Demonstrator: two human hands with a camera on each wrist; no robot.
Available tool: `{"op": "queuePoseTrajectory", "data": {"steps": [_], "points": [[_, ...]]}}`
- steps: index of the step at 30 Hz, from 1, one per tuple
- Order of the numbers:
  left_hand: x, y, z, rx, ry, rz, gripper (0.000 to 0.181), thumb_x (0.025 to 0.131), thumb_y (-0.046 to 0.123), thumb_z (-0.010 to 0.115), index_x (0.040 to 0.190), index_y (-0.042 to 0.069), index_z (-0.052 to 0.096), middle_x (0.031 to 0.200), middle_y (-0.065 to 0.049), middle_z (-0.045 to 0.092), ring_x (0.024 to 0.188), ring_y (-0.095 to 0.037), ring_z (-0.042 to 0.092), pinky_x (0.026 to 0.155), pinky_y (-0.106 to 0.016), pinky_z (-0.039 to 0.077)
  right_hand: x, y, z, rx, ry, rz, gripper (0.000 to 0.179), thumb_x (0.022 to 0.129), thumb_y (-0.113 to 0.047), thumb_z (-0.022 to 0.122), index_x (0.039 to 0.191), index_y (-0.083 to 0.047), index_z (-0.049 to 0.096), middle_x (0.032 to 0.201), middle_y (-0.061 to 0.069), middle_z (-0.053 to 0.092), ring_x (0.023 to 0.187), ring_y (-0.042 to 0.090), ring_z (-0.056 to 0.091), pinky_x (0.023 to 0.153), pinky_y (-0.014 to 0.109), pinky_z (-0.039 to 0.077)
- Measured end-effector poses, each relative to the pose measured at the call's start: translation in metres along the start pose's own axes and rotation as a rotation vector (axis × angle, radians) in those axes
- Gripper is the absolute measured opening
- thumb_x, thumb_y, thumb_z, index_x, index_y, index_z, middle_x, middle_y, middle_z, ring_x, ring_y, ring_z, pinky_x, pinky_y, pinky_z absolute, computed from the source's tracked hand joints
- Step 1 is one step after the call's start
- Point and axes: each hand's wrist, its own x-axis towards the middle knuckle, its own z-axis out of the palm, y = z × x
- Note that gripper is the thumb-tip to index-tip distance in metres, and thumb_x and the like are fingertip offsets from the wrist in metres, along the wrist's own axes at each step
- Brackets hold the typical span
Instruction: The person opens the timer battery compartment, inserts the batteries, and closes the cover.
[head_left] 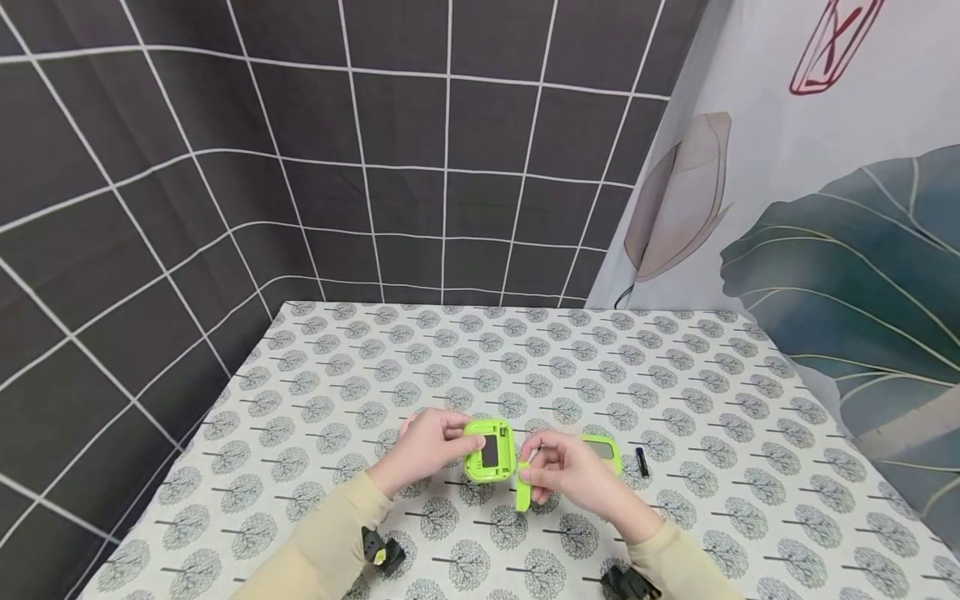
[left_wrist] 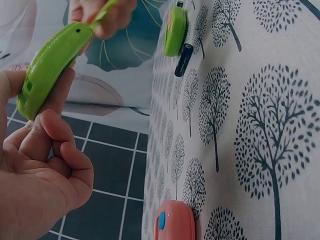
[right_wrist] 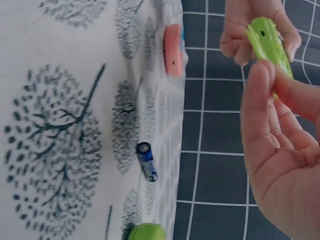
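My left hand (head_left: 433,443) grips a bright green, rounded-square plastic device (head_left: 476,471) by its left side, tilted above the table. Its face toward me has a dark rectangle and recessed slots. In my right hand (head_left: 566,471) a slim green plastic piece (head_left: 522,497), like a cover, is pinched between thumb and fingers just right of the device. In the right wrist view this piece (right_wrist: 254,41) appears close beside the device's edge; whether they touch I cannot tell. Behind the right hand lies another green device (head_left: 611,450) with a grey screen, partly hidden.
A dark blue battery (head_left: 642,462) lies right of the second green device. The left wrist view shows a coral-pink device (left_wrist: 176,222) with a blue button on the tree-print tablecloth (head_left: 570,567). A dark gridded curtain (head_left: 397,200) hangs behind the table.
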Motion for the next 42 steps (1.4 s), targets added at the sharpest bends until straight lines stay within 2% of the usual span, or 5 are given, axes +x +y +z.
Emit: {"op": "queuePoseTrajectory", "data": {"steps": [3,6,13,20,42], "points": [[0.000,0.000,0.000,-0.023,-0.012,-0.004,0.028,0.085,0.025,0.069,0.106,0.006,0.069,0.092,-0.007,0.073,0.079,-0.011,0.069,0.081,-0.032,0.054,0.000,0.004,0.001,-0.043,-0.048,0.038,0.017,0.083,-0.002,0.067,0.097,0.003,0.058,0.073,0.011,0.065,0.058,0.016,0.063,0.057,0.033,0.057],[0.000,-0.001,0.000,-0.039,-0.023,-0.008,0.029,0.086,0.024,0.069,0.107,0.005,0.069,0.093,-0.008,0.073,0.080,-0.012,0.069,0.069,-0.022,0.055,0.001,0.008,0.004,-0.101,-0.090,0.077,0.013,0.083,-0.001,0.067,0.093,0.001,0.058,0.070,0.010,0.065,0.057,0.018,0.063,0.055,0.033,0.057],[0.000,-0.004,0.001,-0.057,-0.032,-0.004,0.027,0.086,0.024,0.069,0.104,0.004,0.069,0.090,-0.007,0.073,0.077,-0.011,0.069,0.070,-0.022,0.055,0.003,0.017,0.009,-0.226,-0.115,0.122,0.012,0.081,0.003,0.067,0.086,-0.002,0.057,0.062,0.007,0.061,0.052,0.018,0.062,0.049,0.031,0.055],[-0.001,-0.003,0.001,-0.059,-0.033,0.008,0.025,0.086,0.023,0.069,0.103,0.005,0.070,0.089,-0.007,0.073,0.078,-0.011,0.069,0.075,-0.023,0.055,0.006,0.023,0.010,-0.523,-0.038,0.030,0.017,0.074,-0.004,0.075,0.079,-0.010,0.059,0.066,-0.006,0.052,0.059,0.006,0.046,0.053,0.022,0.043],[-0.002,-0.002,0.000,-0.083,-0.062,0.009,0.030,0.086,0.022,0.069,0.109,0.003,0.068,0.093,-0.008,0.073,0.079,-0.012,0.069,0.072,-0.020,0.054,0.010,0.022,0.013,-0.569,0.029,0.034,0.016,0.073,-0.004,0.075,0.076,-0.013,0.062,0.064,-0.007,0.051,0.057,0.006,0.045,0.052,0.021,0.041]]}}
